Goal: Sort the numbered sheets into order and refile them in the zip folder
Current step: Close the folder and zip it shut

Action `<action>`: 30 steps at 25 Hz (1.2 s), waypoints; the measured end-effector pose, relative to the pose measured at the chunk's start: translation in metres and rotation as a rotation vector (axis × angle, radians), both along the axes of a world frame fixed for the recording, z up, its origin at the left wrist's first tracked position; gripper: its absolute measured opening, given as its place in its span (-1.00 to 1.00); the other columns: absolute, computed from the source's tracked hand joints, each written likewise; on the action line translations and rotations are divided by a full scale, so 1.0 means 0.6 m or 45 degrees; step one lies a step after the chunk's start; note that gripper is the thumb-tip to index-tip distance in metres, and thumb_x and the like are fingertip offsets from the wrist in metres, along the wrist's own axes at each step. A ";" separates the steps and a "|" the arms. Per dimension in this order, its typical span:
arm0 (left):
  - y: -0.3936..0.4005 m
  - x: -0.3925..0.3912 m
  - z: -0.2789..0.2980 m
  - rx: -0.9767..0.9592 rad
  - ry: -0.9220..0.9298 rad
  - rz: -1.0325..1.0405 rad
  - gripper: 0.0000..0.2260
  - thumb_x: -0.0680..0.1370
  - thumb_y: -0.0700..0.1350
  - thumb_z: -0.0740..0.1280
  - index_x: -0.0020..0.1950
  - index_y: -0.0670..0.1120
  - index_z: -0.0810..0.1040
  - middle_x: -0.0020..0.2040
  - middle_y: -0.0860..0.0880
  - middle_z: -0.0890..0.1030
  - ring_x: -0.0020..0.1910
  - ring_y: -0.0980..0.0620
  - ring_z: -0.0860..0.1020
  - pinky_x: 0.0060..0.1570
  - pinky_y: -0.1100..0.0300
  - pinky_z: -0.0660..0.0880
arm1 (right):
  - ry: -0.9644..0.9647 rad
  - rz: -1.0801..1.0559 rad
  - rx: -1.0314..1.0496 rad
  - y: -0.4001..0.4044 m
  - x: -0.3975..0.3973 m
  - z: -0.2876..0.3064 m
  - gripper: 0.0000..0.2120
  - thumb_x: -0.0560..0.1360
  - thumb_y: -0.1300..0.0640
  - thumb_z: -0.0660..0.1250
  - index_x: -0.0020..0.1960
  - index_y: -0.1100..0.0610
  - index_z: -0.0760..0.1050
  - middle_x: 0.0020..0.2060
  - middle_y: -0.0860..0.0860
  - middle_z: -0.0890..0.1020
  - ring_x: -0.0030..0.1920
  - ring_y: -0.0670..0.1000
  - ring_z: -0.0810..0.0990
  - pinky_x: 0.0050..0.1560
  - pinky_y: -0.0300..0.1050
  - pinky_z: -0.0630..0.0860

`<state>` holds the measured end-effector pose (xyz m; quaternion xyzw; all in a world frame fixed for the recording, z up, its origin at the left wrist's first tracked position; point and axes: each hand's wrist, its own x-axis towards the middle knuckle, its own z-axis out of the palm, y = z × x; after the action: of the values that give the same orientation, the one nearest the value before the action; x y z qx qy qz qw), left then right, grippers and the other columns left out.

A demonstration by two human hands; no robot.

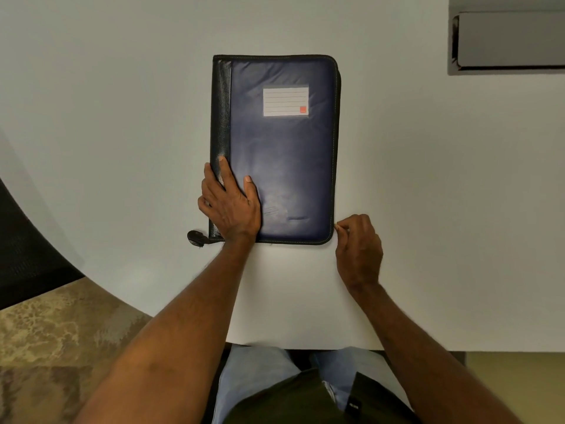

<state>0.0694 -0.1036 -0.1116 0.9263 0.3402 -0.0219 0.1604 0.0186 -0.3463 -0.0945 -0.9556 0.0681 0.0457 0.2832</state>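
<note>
Navy zip folder (282, 166) closed, flat, overlapping far edge of white sheets (293, 295).

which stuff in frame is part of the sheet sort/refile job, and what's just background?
In the job:
- zip folder, closed, flat on the table
- left hand pressing flat on its cover
- right hand pinching at its near right corner

Just there:
- white table
- grey tray, far right
- black chair, left
</note>
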 end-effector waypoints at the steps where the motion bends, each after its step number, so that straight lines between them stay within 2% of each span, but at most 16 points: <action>1: 0.000 -0.001 -0.001 0.006 0.003 -0.001 -0.42 0.68 0.21 0.06 0.65 0.01 0.19 0.62 -0.16 0.24 0.53 -0.19 0.30 0.43 -0.21 0.23 | -0.013 0.044 -0.005 -0.003 -0.002 0.000 -0.85 0.64 0.16 0.29 -0.08 0.18 0.53 -0.16 0.11 0.58 -0.24 0.08 0.55 -0.26 0.04 0.57; 5: 0.001 0.000 -0.001 0.016 0.016 -0.014 -0.42 0.68 0.21 0.06 0.66 0.02 0.17 0.63 -0.15 0.23 0.54 -0.19 0.28 0.45 -0.20 0.21 | 0.005 0.205 -0.036 -0.014 -0.004 -0.001 -0.80 0.64 0.14 0.20 -0.04 0.16 0.56 -0.14 0.08 0.59 -0.19 0.08 0.55 -0.20 -0.02 0.51; 7: 0.001 -0.001 -0.001 0.023 0.025 -0.004 -0.42 0.68 0.22 0.05 0.66 0.02 0.16 0.63 -0.15 0.22 0.55 -0.18 0.27 0.46 -0.20 0.20 | 0.043 0.157 0.043 -0.014 -0.008 -0.005 -0.88 0.63 0.22 0.27 -0.02 0.15 0.58 -0.11 0.06 0.60 -0.14 0.07 0.55 -0.12 -0.04 0.49; 9: -0.002 0.001 -0.001 0.022 0.021 0.003 -0.41 0.67 0.22 0.05 0.66 0.01 0.15 0.63 -0.15 0.21 0.56 -0.18 0.27 0.47 -0.20 0.19 | 0.055 0.128 0.115 -0.013 -0.018 -0.011 -0.90 0.61 0.28 0.31 -0.02 0.16 0.59 -0.10 0.07 0.61 -0.12 0.07 0.55 -0.09 0.04 0.54; 13: -0.001 -0.001 -0.003 0.041 -0.003 -0.003 -0.41 0.67 0.21 0.06 0.66 0.00 0.16 0.63 -0.15 0.23 0.55 -0.18 0.27 0.46 -0.20 0.20 | 0.005 0.098 0.095 -0.014 -0.022 -0.006 -0.89 0.63 0.21 0.28 -0.03 0.12 0.58 -0.10 0.05 0.61 -0.12 0.08 0.55 -0.10 0.08 0.55; 17: 0.003 -0.006 -0.009 0.056 -0.020 -0.036 -0.42 0.68 0.22 0.05 0.66 0.00 0.17 0.63 -0.16 0.23 0.55 -0.18 0.27 0.47 -0.19 0.20 | -0.074 -0.012 0.012 0.003 0.001 -0.001 -0.91 0.60 0.24 0.34 -0.06 0.10 0.53 -0.11 0.04 0.59 -0.14 0.11 0.55 -0.14 0.11 0.52; 21: 0.005 -0.006 -0.006 0.045 -0.015 -0.038 -0.42 0.69 0.21 0.04 0.67 0.02 0.14 0.64 -0.15 0.20 0.56 -0.18 0.25 0.48 -0.19 0.17 | -0.131 -0.110 0.017 0.013 0.053 -0.006 -0.93 0.59 0.22 0.38 -0.03 0.11 0.50 -0.08 0.04 0.59 -0.11 0.11 0.57 -0.11 0.09 0.48; 27: 0.002 -0.004 -0.004 0.044 0.006 -0.052 -0.42 0.69 0.22 0.02 0.67 0.02 0.13 0.63 -0.16 0.20 0.56 -0.19 0.26 0.47 -0.18 0.19 | -0.186 -0.044 -0.029 0.021 0.162 -0.018 -0.95 0.58 0.19 0.35 -0.03 0.08 0.49 -0.06 0.05 0.58 -0.06 0.15 0.58 -0.06 0.18 0.49; 30: 0.009 -0.007 0.004 0.016 -0.009 -0.041 -0.43 0.69 0.23 0.04 0.66 0.01 0.17 0.62 -0.16 0.24 0.53 -0.18 0.29 0.45 -0.17 0.23 | -0.165 -0.085 -0.015 0.034 0.209 -0.015 -0.98 0.60 0.17 0.33 -0.01 0.10 0.50 -0.02 0.05 0.58 -0.03 0.14 0.57 -0.01 0.10 0.45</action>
<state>0.0655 -0.0984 -0.1091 0.9328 0.3247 -0.0190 0.1554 0.1441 -0.3259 -0.1035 -0.9554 0.0818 -0.0264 0.2827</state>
